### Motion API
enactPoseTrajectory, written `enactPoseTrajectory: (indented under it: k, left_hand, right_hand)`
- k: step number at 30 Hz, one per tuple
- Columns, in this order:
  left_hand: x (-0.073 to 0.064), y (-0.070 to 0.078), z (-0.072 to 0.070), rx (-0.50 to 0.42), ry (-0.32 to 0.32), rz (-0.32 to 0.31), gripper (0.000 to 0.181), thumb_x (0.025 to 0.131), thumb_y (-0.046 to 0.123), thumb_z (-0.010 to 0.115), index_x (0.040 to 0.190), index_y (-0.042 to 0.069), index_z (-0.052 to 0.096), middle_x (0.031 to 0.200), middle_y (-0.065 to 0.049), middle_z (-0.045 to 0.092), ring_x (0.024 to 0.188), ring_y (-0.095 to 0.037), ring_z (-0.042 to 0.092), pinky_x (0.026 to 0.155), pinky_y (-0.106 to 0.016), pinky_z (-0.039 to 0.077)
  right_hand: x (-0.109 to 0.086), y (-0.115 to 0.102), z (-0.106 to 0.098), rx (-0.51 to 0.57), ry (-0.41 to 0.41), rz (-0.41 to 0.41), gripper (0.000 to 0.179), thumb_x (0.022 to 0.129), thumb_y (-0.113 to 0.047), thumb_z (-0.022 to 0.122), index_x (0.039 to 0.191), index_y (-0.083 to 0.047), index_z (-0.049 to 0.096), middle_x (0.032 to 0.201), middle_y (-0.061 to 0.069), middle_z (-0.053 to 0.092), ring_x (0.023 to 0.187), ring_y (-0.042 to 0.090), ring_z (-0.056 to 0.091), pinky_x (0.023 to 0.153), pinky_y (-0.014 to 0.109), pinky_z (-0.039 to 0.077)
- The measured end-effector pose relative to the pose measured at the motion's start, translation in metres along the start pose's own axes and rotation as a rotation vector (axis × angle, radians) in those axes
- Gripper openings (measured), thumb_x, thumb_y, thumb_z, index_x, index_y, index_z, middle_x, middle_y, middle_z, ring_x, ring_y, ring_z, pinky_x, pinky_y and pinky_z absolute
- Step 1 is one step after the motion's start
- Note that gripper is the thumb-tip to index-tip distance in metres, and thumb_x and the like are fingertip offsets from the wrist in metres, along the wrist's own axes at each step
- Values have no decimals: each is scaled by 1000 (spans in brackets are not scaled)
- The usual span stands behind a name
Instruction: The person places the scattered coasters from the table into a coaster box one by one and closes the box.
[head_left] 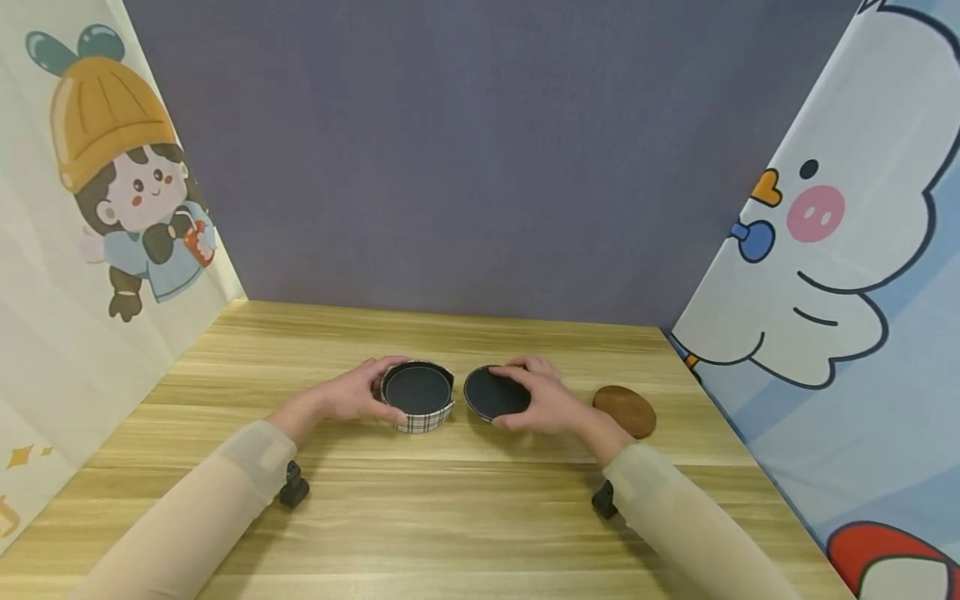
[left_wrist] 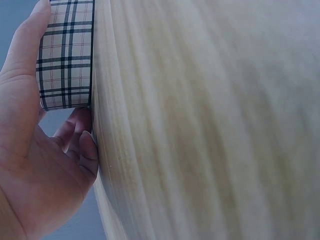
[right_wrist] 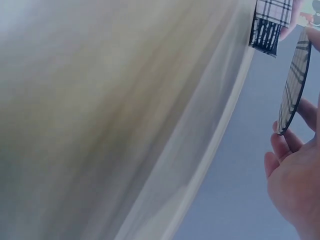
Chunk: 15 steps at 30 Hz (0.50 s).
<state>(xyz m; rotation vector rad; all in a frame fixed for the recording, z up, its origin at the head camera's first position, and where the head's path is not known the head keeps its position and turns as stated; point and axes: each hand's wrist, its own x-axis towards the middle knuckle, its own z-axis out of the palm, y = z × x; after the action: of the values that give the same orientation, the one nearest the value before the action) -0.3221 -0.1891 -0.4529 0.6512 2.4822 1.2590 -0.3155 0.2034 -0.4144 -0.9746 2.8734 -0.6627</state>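
Observation:
A round plaid coaster holder (head_left: 424,423) stands on the table with a black disc (head_left: 417,390) inside it and a gap in its right wall. My left hand (head_left: 351,395) grips the holder from the left, thumb in front and fingers behind. In the left wrist view the plaid wall (left_wrist: 67,60) rests on the wood. Just right of the holder, my right hand (head_left: 551,404) pinches a round coaster (head_left: 495,394) by its edge, black face up. The right wrist view shows this coaster's plaid underside (right_wrist: 295,80), raised off the table; thin stacked edges (right_wrist: 265,36) show in the holder's gap.
A brown round wooden-looking disc (head_left: 625,412) lies on the table to the right, beyond my right wrist. Behind the wood-grain table (head_left: 450,517) rises a grey-blue panel (head_left: 450,167). Printed cartoon sheets border the left and right sides.

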Motion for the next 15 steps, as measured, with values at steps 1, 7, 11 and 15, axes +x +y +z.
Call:
enactPoseTrajectory:
  k: [1,7,11,15]
  left_hand:
    - [0,0,0,0,2,-1,112,86,32,98,173,15,30,155,-29,40,131,-38,63,117,-62,45]
    - [-1,1,0,12,12,0,113,85,33,98,173,15,31,153,-29,42,128,-37,63,115,-61,47]
    - [0,0,0,-1,1,8,112,86,31,97,173,14,30,153,-30,41,127,-35,65,113,-55,49]
    - [-1,1,0,-15,-9,11,111,87,30,97,173,13,29,153,-30,40,126,-33,67,110,-48,50]
  right_hand:
    - [2,-2,0,4,0,4,85,87,-53,87,163,-33,54,162,10,47,151,39,37,120,69,30]
    - [19,-12,5,4,8,-11,87,85,-55,87,163,-34,55,162,8,48,152,36,39,122,66,31]
    - [31,-19,9,-3,0,-25,87,86,-57,86,163,-34,54,163,8,48,152,34,40,123,64,31]
    - [43,-26,15,1,-13,-46,88,86,-57,85,164,-32,54,162,8,48,150,33,41,122,62,31]
